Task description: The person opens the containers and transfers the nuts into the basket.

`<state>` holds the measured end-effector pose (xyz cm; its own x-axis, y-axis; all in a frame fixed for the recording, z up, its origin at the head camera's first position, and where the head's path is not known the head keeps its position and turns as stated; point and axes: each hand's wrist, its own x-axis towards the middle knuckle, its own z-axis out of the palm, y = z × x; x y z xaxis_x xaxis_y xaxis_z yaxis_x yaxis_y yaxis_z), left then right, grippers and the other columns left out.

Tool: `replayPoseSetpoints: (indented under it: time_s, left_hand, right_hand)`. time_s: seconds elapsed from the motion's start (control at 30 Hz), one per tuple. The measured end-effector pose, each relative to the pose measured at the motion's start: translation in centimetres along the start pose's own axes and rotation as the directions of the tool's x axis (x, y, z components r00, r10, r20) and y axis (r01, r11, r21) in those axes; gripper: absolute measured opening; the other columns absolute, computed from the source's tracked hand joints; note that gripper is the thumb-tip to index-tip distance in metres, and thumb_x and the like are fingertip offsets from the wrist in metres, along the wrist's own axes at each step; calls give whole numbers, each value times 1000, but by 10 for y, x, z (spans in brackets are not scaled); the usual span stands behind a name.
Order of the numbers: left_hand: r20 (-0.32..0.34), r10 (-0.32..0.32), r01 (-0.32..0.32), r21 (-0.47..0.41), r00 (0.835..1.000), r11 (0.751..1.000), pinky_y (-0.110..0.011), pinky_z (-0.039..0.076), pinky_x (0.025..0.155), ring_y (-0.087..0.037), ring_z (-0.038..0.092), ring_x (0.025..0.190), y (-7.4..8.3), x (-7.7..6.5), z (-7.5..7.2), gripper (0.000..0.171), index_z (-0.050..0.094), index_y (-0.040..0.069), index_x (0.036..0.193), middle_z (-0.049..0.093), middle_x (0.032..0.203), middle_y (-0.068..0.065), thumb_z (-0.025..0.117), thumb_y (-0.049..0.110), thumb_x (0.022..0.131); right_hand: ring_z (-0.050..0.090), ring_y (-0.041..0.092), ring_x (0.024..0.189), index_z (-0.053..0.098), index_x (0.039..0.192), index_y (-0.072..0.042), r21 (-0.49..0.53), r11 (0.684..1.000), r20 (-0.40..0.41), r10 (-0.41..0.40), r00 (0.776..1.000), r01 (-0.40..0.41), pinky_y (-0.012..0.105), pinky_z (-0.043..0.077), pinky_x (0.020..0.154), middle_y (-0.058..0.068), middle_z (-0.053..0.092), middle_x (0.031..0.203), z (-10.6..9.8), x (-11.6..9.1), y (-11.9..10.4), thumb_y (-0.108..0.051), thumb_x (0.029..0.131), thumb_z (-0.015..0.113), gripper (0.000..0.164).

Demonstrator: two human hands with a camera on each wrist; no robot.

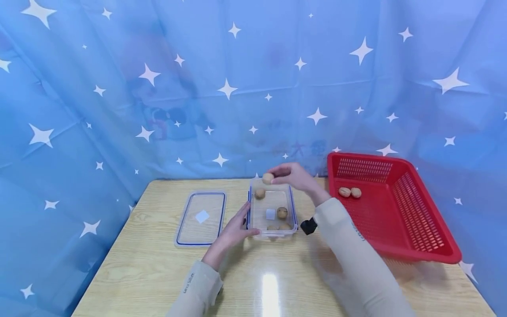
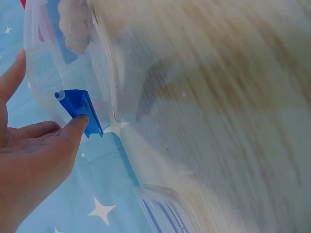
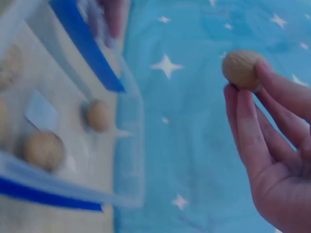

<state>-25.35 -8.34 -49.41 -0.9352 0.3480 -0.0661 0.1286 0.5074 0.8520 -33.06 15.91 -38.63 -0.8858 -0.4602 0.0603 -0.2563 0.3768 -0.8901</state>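
Note:
My right hand (image 1: 296,177) pinches a walnut (image 3: 241,69) between thumb and fingertips, above the far end of a clear plastic container (image 1: 294,210). Inside the container are several walnuts (image 1: 282,212) and a small white packet (image 1: 270,214). At the container's near left corner my left hand (image 1: 236,226) holds its side, thumb towards the near edge. The left wrist view shows that thumb against a blue latch (image 2: 80,107), with other fingers along the clear wall.
To the left lies a clear lid (image 1: 184,220) with a blue seal and a white square (image 1: 202,216) on it. A red basket (image 1: 429,211) on the right holds two walnuts (image 1: 350,192). A starry blue curtain (image 1: 253,88) hangs behind the wooden table (image 1: 138,268).

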Motion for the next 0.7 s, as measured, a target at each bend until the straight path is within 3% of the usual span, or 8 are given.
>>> replayPoseSetpoints:
  time_s: [0.13, 0.27, 0.53, 0.7]
  left_hand:
    - [-7, -18, 18, 15, 1000, 1000, -56, 20, 125, -39, 21, 152, 2, -1, -1, 95, 18, 7, 159, 12, 168, -14, 76, 25, 87]
    - [-14, -28, 28, 27, 1000, 999, -56, 20, 125, -39, 22, 152, 3, -2, 0, 94, 18, 8, 159, 12, 168, -13, 76, 25, 87]
    - [-11, -7, 7, 28, 1000, 1000, -58, 20, 124, -41, 22, 151, 1, 0, 0, 94, 18, 7, 159, 13, 168, -14, 76, 24, 87]
    - [-10, -3, 3, 31, 1000, 1000, -58, 19, 125, -40, 19, 153, -1, -1, 2, 94, 19, 8, 159, 13, 168, -14, 76, 24, 87]
  right_hand:
    - [62, 34, 120, 62, 133, -3, -8, 998, -160, 57, 985, -59, 48, 51, 107, 22, 65, 131, -29, 0, -3, -17, 93, 70, 43]
    - [60, 31, 123, 61, 135, -7, -14, 992, -307, 115, 945, -125, 45, 49, 108, 20, 63, 135, -58, -8, 8, -24, 93, 71, 46]
    - [51, 25, 131, 54, 144, -14, 50, 958, -536, 264, 802, -282, 44, 45, 111, 14, 54, 146, -116, -39, 53, -46, 92, 68, 62]
    - [48, 22, 125, 49, 147, -12, 56, 933, -591, 317, 742, -354, 49, 48, 109, 9, 55, 139, -144, -67, 97, -56, 91, 62, 73]
